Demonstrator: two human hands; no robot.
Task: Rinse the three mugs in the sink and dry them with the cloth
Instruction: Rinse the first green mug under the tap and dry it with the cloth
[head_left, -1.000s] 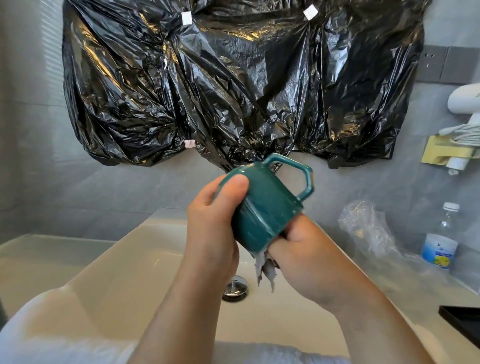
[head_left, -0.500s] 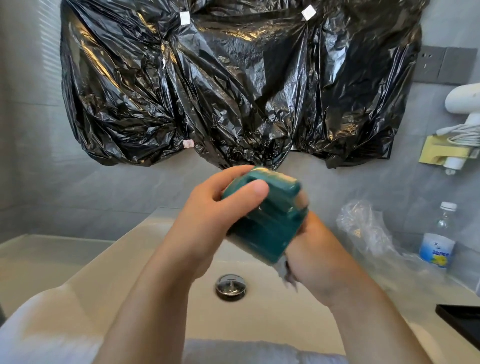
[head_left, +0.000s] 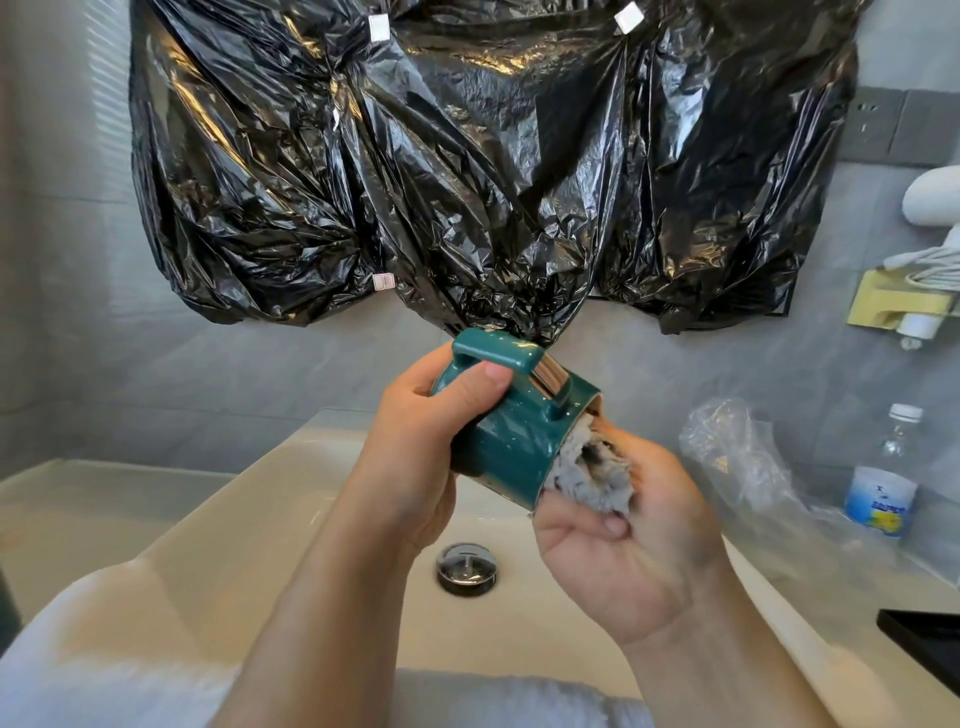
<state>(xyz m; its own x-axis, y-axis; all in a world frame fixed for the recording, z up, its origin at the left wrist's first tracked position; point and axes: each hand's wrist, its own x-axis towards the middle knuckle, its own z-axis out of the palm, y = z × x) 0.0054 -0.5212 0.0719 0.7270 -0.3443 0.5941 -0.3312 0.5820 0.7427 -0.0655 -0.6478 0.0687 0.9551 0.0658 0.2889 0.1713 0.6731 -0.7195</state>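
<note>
Clasped round the body of the teal mug, the left grip has its thumb laid across the wall just under the handle, which points upward. The mug lies tipped on its side, its mouth turned toward the right grip and a little downward. That tilt looks chosen so that the opening faces the working side and any remaining drops run out rather than pool. The right grip is curled round a wad of grey cloth, pinching it and pushing it into the mug's mouth, so the cloth touches the inner rim and fills most of the opening; how deep it reaches I cannot tell. Both grips hang above the sink, with the drain plug below the gap between them. It is a sensible spot, since drips would fall into the basin and not on the counter. I judge the step to be drying the inside of this mug. The other two mugs are not in view, so the task's progress cannot be read. Beyond the right grip, on the counter, lie a crumpled clear bag and a water bottle. Behind both grips black plastic sheeting hangs on the wall.
</note>
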